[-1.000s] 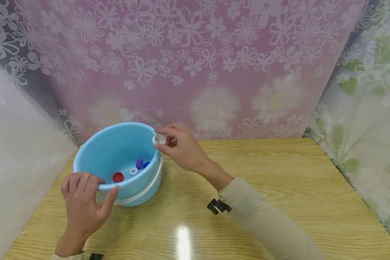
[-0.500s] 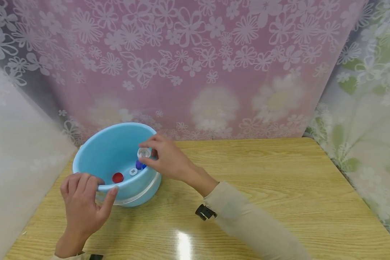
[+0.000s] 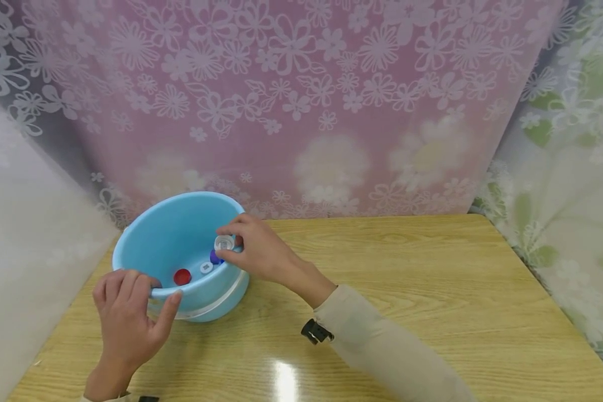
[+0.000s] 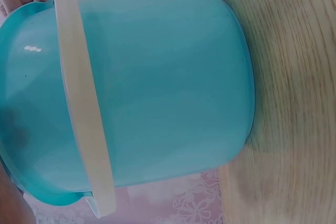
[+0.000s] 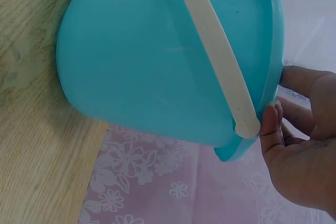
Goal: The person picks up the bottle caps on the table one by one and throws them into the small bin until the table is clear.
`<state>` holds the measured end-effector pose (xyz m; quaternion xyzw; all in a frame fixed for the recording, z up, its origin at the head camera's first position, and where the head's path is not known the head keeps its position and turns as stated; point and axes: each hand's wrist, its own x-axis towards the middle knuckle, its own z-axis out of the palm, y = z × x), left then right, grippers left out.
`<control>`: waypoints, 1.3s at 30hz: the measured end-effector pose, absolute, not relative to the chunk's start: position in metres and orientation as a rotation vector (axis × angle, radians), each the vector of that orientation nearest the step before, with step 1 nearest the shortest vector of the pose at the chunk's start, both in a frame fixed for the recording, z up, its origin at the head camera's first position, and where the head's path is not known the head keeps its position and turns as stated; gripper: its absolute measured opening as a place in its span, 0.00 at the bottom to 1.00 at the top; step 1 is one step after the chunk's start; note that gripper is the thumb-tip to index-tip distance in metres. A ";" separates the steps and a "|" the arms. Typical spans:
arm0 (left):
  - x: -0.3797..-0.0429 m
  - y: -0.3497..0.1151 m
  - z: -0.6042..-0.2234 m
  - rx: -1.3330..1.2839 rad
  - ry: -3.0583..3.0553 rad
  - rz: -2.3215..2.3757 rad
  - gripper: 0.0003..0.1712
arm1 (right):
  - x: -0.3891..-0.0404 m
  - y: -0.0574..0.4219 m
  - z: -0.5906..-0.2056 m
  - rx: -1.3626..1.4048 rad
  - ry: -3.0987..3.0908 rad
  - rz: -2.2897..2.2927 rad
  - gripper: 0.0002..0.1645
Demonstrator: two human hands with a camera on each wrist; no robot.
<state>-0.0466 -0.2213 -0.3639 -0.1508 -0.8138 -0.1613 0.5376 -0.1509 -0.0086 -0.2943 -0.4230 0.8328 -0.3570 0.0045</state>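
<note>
A light blue bucket [image 3: 151,234] stands on the left part of the table. My left hand [image 3: 130,315] grips its near rim, fingers over the inside and thumb outside. Between thumb and fingers of my right hand [image 3: 261,248], a small white bottle cap [image 3: 224,242] is pinched just over the right side of the bucket's mouth. On the bucket's floor lie a red cap [image 3: 182,277], a white cap [image 3: 206,268] and a purple cap [image 3: 214,257]. In the right wrist view the right hand [image 5: 302,135] is at the rim, and the cap is hidden.
The bucket's white handle [image 4: 84,98] hangs down along its outer side. Wood-grain table [image 3: 382,279] extends to the right. A pink flowered curtain [image 3: 301,128] hangs behind the table, with pale sheets at both sides.
My right hand has moved left and slightly down, carrying the white bottle cap from the bucket's right rim to over its opening. The left hand stays on the rim.
</note>
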 end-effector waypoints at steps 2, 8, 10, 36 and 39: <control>-0.046 -0.222 -0.364 -0.353 -1.931 -0.387 0.34 | -0.150 -0.009 -0.294 -1.319 2.607 -1.123 0.24; -0.046 -0.221 -0.365 -0.349 -1.926 -0.391 0.34 | -0.150 -0.008 -0.295 -1.287 2.602 -1.137 0.23; -0.045 -0.221 -0.365 -0.351 -1.929 -0.390 0.34 | -0.149 -0.008 -0.296 -1.272 2.602 -1.149 0.23; -0.044 -0.220 -0.365 -0.365 -1.930 -0.368 0.33 | -0.146 -0.005 -0.300 -1.246 2.604 -1.225 0.26; -0.042 -0.220 -0.367 -0.362 -1.937 -0.369 0.33 | -0.145 -0.004 -0.303 -1.271 2.610 -1.241 0.26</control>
